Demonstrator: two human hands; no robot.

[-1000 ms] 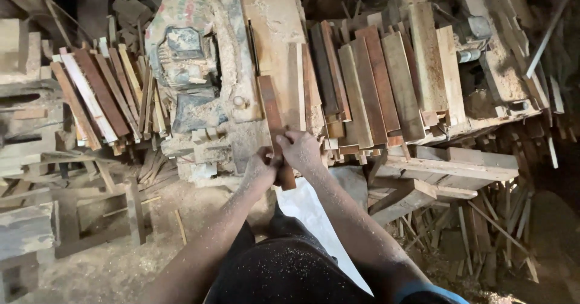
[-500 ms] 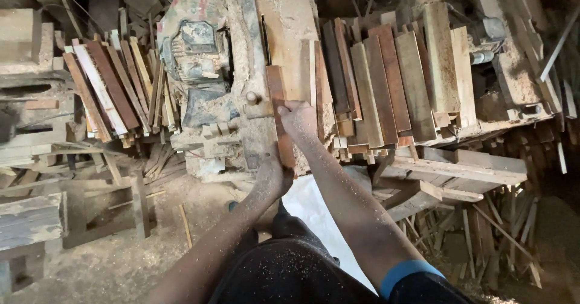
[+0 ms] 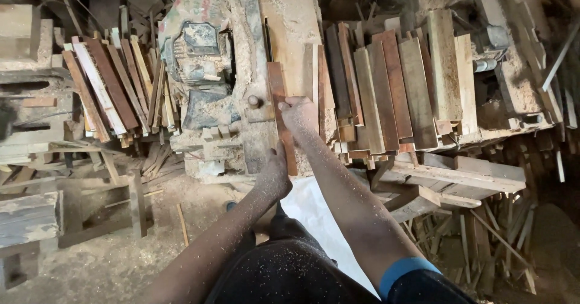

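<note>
Stacked planks [image 3: 393, 86] crowding right of the hands, sawdust-covered machine [image 3: 199, 56] blocking left, bare board [image 3: 293, 26] open ahead

We see a sawdust-caked machine table [image 3: 254, 129] in the middle, with a reddish wood strip [image 3: 279, 114] lying lengthwise on it beside a wide pale board [image 3: 291, 32] and a round knob [image 3: 254, 102]. To its right, a low bench [image 3: 459, 174] carries a row of cut planks [image 3: 393, 80], laid side by side and touching. On the left, thinner slats [image 3: 112, 89] lean in a fan, resting on what may be a crate, though dust blurs it. The dirt floor [image 3: 103, 262] bears shavings and loose offcuts [image 3: 489, 243].
</note>
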